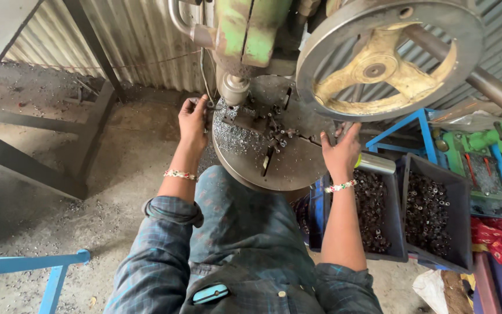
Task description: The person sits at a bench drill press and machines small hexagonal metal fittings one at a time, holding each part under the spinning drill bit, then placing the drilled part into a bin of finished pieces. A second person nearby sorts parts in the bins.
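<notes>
Seated at a green press [245,29], looking down over own lap. Round steel press table [286,166] in front, its left part covered with a heap of small metal chips [233,136]; clamps and bolts [274,131] fixed across the middle.

Left hand [193,119] at the table's left edge, just beside the ram [233,88]. Fingers curled narrow around a small dark metal piece [209,105] at the fingertips; the piece is too small to make out in shape. Beaded bracelet on the wrist.

Right hand [341,152] at the table's right edge, below the large flywheel [387,55]. Fingers spread, thumb up, resting against the edge; whether its grip holds anything, cannot tell. A metal cylinder with a yellow end [374,163] lies just beside the wrist.

Right of the knee, two dark bins [463,192] side by side, both filled with small dark metal parts [425,212]. Blue frame [405,125] behind them. Corrugated sheet wall [140,40] at the back, dusty concrete floor [111,186] to the left.
</notes>
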`<action>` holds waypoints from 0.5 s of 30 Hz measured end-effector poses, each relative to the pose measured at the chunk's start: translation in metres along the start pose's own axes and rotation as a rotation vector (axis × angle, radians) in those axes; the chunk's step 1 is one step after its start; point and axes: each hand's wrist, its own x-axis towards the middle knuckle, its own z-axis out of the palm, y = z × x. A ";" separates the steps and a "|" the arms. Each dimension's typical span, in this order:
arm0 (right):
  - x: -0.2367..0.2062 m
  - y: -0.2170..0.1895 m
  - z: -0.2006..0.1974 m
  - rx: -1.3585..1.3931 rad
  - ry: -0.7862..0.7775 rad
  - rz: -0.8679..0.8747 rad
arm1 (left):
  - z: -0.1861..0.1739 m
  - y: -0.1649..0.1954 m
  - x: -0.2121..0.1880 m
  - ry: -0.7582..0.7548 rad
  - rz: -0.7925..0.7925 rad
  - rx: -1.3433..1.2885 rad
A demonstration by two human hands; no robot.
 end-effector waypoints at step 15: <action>-0.001 0.004 0.005 -0.015 0.031 -0.023 | 0.010 -0.007 -0.003 -0.089 0.126 0.319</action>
